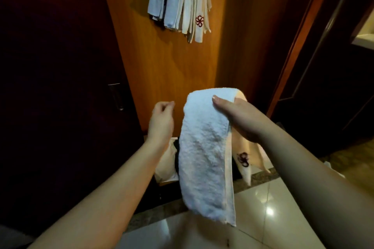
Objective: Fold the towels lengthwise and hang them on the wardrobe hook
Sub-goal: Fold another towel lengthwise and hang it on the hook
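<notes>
before the wardrobe door [162, 62] | right hand [240, 119] holding folded towel [204, 153] draped | left hand [160, 121] loosely curled, holding nothing | step: hanging | next: lift to hung towels [180, 0]

The floor [263, 208] was glossy pale tile edged by a dark speckled stone strip [162, 211] running along the foot of the wardrobe. A cream cloth bundle [167, 164] lay low by the wardrobe base, and something white [334, 170] lay at the right, too hidden to identify.
</notes>
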Demonstrator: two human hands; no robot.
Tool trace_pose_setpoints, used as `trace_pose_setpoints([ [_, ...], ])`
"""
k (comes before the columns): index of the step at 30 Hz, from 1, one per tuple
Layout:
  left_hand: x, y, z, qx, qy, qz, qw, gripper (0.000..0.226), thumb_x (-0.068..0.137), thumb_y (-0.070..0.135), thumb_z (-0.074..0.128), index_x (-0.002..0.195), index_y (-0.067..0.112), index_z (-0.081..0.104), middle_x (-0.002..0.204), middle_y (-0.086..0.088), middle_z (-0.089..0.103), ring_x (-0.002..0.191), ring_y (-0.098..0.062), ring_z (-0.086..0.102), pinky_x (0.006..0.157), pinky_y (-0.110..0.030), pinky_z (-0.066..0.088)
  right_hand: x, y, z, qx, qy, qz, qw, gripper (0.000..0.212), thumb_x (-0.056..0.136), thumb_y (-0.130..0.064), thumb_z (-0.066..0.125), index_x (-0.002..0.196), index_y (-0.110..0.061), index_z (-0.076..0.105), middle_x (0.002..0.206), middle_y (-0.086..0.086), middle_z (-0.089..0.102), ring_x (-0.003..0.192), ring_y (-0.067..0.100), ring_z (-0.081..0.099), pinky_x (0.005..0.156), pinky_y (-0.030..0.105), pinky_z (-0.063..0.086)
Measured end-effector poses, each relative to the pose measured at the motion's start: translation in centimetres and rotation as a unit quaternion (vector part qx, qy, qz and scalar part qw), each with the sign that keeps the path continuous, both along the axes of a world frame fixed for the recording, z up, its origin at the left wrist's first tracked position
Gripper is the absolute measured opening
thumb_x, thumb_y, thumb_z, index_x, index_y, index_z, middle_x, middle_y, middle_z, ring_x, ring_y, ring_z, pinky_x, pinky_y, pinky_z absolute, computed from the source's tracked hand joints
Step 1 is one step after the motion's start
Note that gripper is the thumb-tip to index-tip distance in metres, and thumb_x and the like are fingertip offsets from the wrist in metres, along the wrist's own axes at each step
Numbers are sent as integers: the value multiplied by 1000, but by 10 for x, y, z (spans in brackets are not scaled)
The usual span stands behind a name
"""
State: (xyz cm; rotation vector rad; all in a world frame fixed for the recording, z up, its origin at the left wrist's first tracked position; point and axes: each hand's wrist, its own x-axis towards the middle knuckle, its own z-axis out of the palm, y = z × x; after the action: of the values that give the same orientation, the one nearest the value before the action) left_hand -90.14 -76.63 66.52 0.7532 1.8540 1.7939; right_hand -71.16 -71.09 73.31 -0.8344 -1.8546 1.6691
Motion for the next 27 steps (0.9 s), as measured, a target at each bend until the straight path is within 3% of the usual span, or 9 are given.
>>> trace_pose_setpoints([
  [2, 33, -26, -3, 48, 32, -27, 998, 8, 90, 32, 62, 96, 28, 59, 107, -2, 62, 101, -18, 59, 91, -37, 48, -5, -1, 1, 101, -73, -43, 991, 57, 84, -65, 59, 103, -13, 72, 102, 2, 76, 99, 21, 72, 101, 48, 50],
  [4, 56, -37, -14, 48, 33, -111, 992, 25, 86, 34, 68, 106, 35, 54, 116, 2, 57, 109, -17, 58, 97, -42, 50, -13, -3, 2, 137, -109, -84, 981, 75, 75, -77, 53, 104, -11, 72, 100, 2, 75, 95, 21, 71, 97, 45, 52],
  [6, 74, -39, -18, -1, 106, -168, 980, 44, 85, 35, 72, 119, 38, 44, 123, 14, 46, 117, -11, 50, 99, -34, 48, -21, -6, 4, 163, -142, -106, 971, 65, 88, -70, 49, 94, -9, 69, 88, 8, 72, 81, 21, 67, 80, 35, 52],
  [9, 86, -34, -14, -37, 223, -129, 966, 70, 85, 39, 72, 139, 27, 30, 132, 12, 32, 120, -3, 36, 92, -23, 46, -30, -13, 11, 195, -184, -116, 956, 58, 100, -58, 40, 71, -10, 57, 64, 7, 54, 58, 16, 51, 58, 28, 38],
  [12, 81, -24, -9, -41, 278, -71, 957, 57, 92, 35, 64, 139, 24, 34, 139, 9, 37, 121, -5, 40, 91, -27, 51, -37, -13, 15, 215, -173, -145, 950, 59, 102, -53, 39, 60, -14, 47, 56, 3, 44, 51, 12, 43, 55, 24, 30],
  [15, 70, -19, -1, -54, 276, -56, 958, 34, 96, 25, 55, 130, 23, 50, 126, 10, 52, 114, -9, 53, 87, -27, 51, -40, -9, 18, 227, -157, -183, 943, 61, 102, -52, 38, 57, -13, 45, 55, 3, 43, 50, 13, 42, 55, 25, 31],
  [18, 60, -18, 7, -70, 255, -55, 963, 12, 95, 21, 58, 106, 23, 55, 103, 15, 52, 87, -3, 55, 62, -9, 41, -40, -5, 18, 221, -139, -216, 941, 59, 102, -53, 40, 63, -10, 51, 63, 6, 50, 57, 15, 48, 57, 28, 35],
  [23, 44, -17, 17, -49, 266, -31, 962, 26, 88, 0, 55, 75, 19, 42, 79, 7, 47, 68, -9, 46, 50, -17, 35, -40, -2, 11, 208, -113, -264, 935, 61, 100, -55, 42, 84, -1, 68, 85, 15, 67, 77, 20, 63, 75, 37, 49],
  [27, 38, -19, 20, -46, 308, -16, 950, 25, 83, -5, 51, 70, 14, 41, 71, 2, 46, 63, -15, 45, 52, -38, 33, -38, -3, 12, 223, -106, -262, 933, 59, 101, -51, 43, 67, -6, 61, 64, 8, 56, 57, 14, 51, 55, 28, 35],
])
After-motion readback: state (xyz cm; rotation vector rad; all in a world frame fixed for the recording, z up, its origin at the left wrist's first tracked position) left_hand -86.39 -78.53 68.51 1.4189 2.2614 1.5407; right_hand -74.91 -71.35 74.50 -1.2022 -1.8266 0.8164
